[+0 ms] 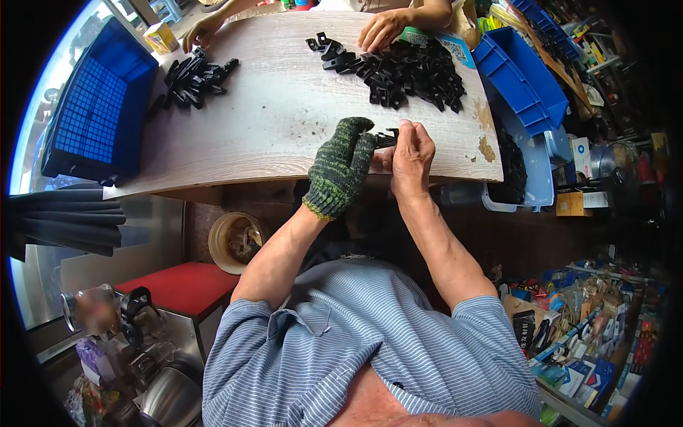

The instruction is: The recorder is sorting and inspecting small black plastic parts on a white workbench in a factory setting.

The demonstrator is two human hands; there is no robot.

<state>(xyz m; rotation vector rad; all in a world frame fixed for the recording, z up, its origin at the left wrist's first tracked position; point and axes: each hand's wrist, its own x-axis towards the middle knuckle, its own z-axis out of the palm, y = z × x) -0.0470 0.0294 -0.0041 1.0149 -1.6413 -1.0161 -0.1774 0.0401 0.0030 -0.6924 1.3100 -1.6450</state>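
Observation:
Near the front edge of the whitish table [277, 128], my left hand [343, 162] wears a dark green knitted glove and is closed around a small black plastic part [385, 139]. My bare right hand [411, 154] pinches the same part from the other side, thumb and fingers pressed together. The part's exact kind is hard to make out between the fingers. Beyond my hands lies a large heap of similar black parts [416, 75]. A smaller pile of longer black pieces [191, 80] rests at the far left.
Across the table, another person's hands [384, 30] touch both piles. A blue crate [92, 107] stands at the left edge, near a small yellow box [161, 38]. To the right are a blue bin [521, 78] and a pale blue tub [542, 178]. A bucket [233, 242] sits below.

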